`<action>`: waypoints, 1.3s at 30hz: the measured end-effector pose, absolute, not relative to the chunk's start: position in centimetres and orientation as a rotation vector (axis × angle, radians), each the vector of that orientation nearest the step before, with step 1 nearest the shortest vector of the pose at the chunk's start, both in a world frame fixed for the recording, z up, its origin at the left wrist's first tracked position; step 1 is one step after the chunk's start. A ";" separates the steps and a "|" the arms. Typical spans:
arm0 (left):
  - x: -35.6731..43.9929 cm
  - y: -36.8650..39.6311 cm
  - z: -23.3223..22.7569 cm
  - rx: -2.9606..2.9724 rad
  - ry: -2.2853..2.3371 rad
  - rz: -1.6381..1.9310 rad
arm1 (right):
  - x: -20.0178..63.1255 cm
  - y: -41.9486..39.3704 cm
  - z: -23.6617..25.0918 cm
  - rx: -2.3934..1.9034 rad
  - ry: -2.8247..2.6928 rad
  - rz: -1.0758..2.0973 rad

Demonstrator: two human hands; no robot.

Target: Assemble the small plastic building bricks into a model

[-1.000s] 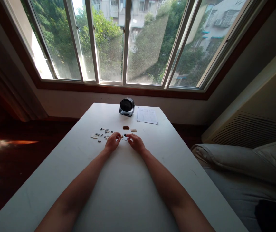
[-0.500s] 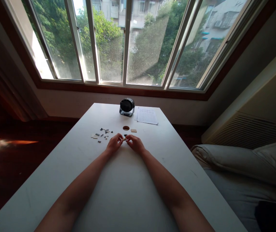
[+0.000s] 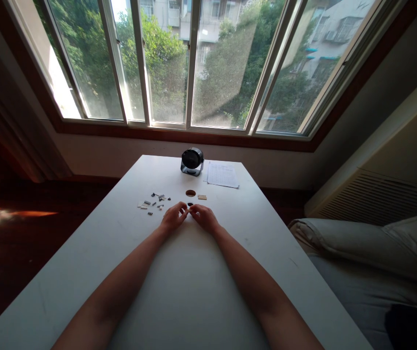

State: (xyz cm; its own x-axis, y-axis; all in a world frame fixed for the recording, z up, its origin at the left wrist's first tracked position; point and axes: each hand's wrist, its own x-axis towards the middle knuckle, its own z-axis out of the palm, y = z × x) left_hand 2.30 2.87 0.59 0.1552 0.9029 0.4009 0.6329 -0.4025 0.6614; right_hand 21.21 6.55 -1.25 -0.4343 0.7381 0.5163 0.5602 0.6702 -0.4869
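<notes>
My left hand [image 3: 173,216] and my right hand [image 3: 203,216] meet fingertip to fingertip over the white table [image 3: 201,272]. Both are closed in a pinch, and whatever small thing lies between them is mostly hidden by the fingers. Just beyond the fingertips sits a small black piece [image 3: 190,204]. A tan studded plate [image 3: 202,197], like a toy-brick plate, lies a little past my right hand. Left of my left hand, several small grey, black and tan pieces [image 3: 147,203] are scattered on the tabletop.
A round cable hole [image 3: 190,193] opens in the table beyond my hands. Behind it stands a small black fan-like device [image 3: 192,161] on a bracket, with a printed sheet [image 3: 223,175] to its right. The window [image 3: 190,73] is past the far edge; a sofa [image 3: 369,243] is at right.
My fingers have shifted slightly, and the small tan piece seen between them earlier is now mostly covered. The black piece beyond them shows more fully. The loose pieces lie where they were.
</notes>
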 end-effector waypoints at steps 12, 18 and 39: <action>2.3 3.1 0.3 2.131 1.491 1.086 | 21.2 6.5 -1.4 -1.011 -2.153 0.314; 2.3 3.2 0.2 2.124 1.500 1.076 | 21.2 6.4 -1.4 -1.019 -2.144 0.344; 2.4 3.0 0.5 2.104 1.460 1.087 | 21.2 6.4 -1.2 -0.995 -2.186 0.338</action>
